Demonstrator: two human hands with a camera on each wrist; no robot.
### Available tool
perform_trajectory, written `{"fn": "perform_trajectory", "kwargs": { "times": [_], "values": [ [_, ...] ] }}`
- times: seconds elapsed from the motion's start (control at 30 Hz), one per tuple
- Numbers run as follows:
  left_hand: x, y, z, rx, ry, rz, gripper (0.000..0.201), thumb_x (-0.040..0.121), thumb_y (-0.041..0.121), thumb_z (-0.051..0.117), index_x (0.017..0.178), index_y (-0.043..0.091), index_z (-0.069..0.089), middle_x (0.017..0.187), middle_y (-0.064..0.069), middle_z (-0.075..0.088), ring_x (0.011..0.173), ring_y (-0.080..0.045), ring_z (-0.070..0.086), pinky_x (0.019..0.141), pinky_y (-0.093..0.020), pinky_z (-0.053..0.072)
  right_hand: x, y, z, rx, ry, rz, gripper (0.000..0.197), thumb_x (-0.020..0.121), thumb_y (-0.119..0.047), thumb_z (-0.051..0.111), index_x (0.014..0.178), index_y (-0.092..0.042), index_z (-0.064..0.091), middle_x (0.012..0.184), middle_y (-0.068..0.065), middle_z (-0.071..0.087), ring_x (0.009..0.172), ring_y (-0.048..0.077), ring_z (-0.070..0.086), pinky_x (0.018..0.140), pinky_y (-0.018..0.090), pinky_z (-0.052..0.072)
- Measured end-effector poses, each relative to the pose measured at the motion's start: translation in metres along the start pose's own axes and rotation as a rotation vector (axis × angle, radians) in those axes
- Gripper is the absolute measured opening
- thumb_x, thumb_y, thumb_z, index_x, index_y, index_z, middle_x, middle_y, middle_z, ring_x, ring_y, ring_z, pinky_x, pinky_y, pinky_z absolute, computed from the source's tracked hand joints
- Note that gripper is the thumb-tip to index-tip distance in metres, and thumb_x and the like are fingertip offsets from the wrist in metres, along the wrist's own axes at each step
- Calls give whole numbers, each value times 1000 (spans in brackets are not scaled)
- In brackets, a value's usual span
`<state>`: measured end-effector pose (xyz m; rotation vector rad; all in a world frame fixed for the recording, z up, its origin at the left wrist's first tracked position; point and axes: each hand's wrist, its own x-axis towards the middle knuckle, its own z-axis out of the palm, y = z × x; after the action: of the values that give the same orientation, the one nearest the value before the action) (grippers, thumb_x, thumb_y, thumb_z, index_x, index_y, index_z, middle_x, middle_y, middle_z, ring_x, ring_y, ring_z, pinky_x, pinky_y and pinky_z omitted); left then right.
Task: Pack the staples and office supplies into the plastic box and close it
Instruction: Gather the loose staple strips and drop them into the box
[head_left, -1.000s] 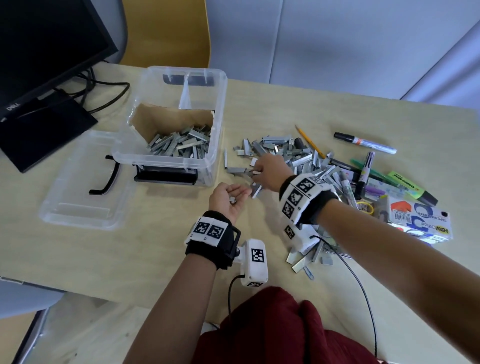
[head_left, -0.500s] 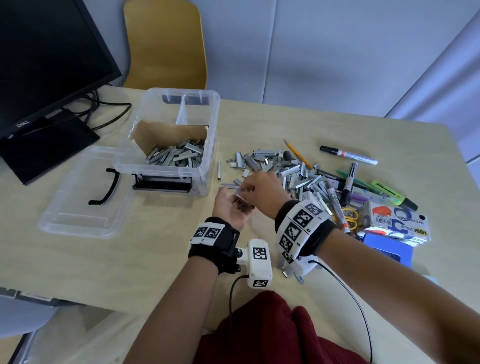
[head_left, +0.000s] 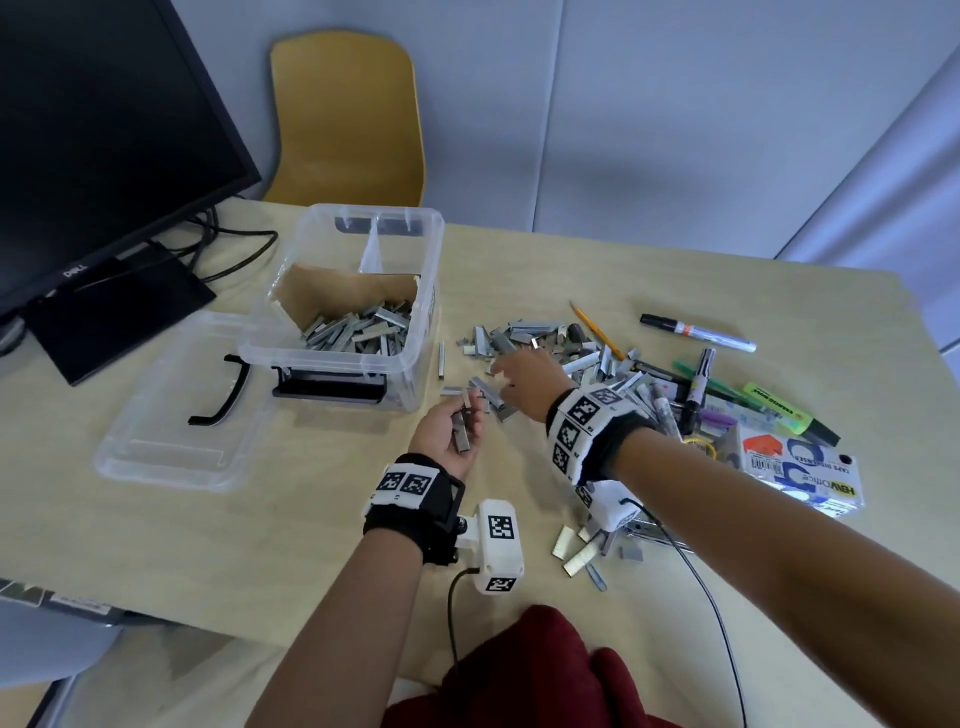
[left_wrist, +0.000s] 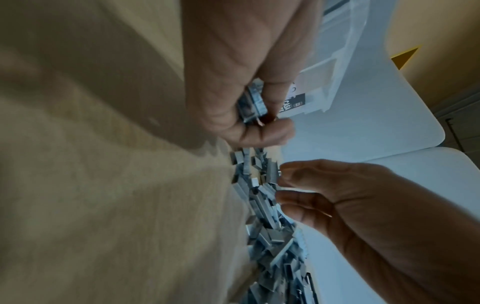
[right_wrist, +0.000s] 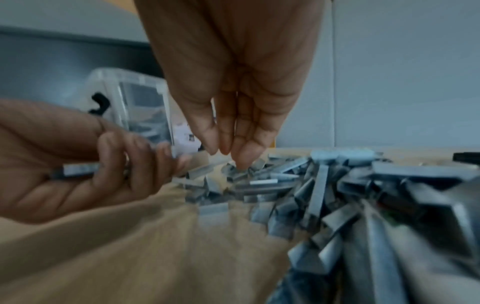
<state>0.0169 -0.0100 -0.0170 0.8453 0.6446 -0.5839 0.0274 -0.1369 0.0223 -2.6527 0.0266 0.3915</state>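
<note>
We wore black wrist straps (head_left: 415, 499) with white bands of square black-and-white markers on both bare forearms; a white camera housing (head_left: 497, 545) with marker tiles hung off each, trailing a thin black cable (head_left: 696, 582); dark red garment (head_left: 519, 675) below

Office setting, black Dell monitor (head_left: 104, 156) with cables, wooden desk (head_left: 156, 545), yellow chair (head_left: 343, 119), plain partition walls (head_left: 649, 104)

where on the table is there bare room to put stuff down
Bare wooden table lies along the near edge, between the clear plastic lid and the left hand. Crowded: the grey staple pile and markers under the right hand.
</note>
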Motion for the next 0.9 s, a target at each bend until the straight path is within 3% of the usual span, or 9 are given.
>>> {"fn": "perform_trajectory", "kwargs": {
  "times": [0.07, 0.17, 0.37, 0.5, 0.63, 0.73, 0.8, 0.9],
  "values": [
    [3, -2, -5, 2, 8, 53, 20, 98, 10, 40, 86, 10, 57, 51, 0, 58, 37, -6, 52, 38, -11, 41, 5, -6, 7, -27, -58, -79, 35, 88, -4, 49, 121, -11, 59, 128, 8, 55, 119, 24, 51, 97, 29, 40],
    [5, -2, -9, -32, 19, 84, 21, 98, 8, 38, 84, 9, 54, 49, -1, 56, 37, -8, 51, 39, -13, 42, 12, -8, 18, -104, -99, -133, 26, 86, -4, 48, 106, -5, 64, 112, 14, 57, 108, 28, 55, 86, 29, 42],
    [8, 0, -5, -94, 94, 78, 28, 95, 14, 37, 69, 7, 47, 42, -1, 54, 34, -8, 52, 36, -12, 42, 12, 0, 20, -153, -103, -118, 27, 85, -9, 57, 111, -5, 61, 114, 13, 59, 109, 26, 53, 88, 32, 44],
    [12, -2, -4, -116, 130, 78, 29, 94, 14, 38, 67, 9, 44, 52, -2, 52, 36, -9, 54, 37, -12, 42, 5, 6, 2, 102, 26, -57, 32, 81, -8, 64, 113, -5, 62, 107, 12, 61, 96, 24, 55, 83, 26, 43],
    [12, -2, 5, -209, 27, 67, 35, 99, 20, 34, 69, 6, 45, 45, -6, 56, 44, -17, 57, 47, -23, 47, 0, -3, -12, 174, 54, -126, 25, 79, -10, 67, 103, -5, 65, 87, 3, 51, 84, 18, 51, 74, 20, 39],
    [8, -2, 12, -235, -132, 38, 38, 99, 20, 34, 76, 1, 58, 58, -13, 65, 62, -23, 59, 58, -30, 52, -6, -11, -12, 126, -4, -187, 24, 80, -21, 69, 98, -5, 67, 89, 1, 54, 83, 16, 52, 75, 22, 38],
    [7, -4, 13, -284, -209, 5, 36, 97, 16, 34, 80, -1, 61, 70, -17, 67, 64, -27, 65, 50, -30, 57, -9, -15, -12, 81, -15, -221, 24, 82, -22, 68, 98, -5, 68, 90, 1, 56, 77, 11, 50, 76, 21, 37],
    [16, -2, 7, -338, -203, -39, 40, 99, 27, 35, 82, -2, 55, 75, -15, 60, 66, -23, 61, 46, -30, 55, -12, -14, -20, 120, 52, -200, 17, 83, -15, 65, 96, -5, 69, 84, -2, 56, 73, 14, 53, 76, 29, 49]
  ]
}}
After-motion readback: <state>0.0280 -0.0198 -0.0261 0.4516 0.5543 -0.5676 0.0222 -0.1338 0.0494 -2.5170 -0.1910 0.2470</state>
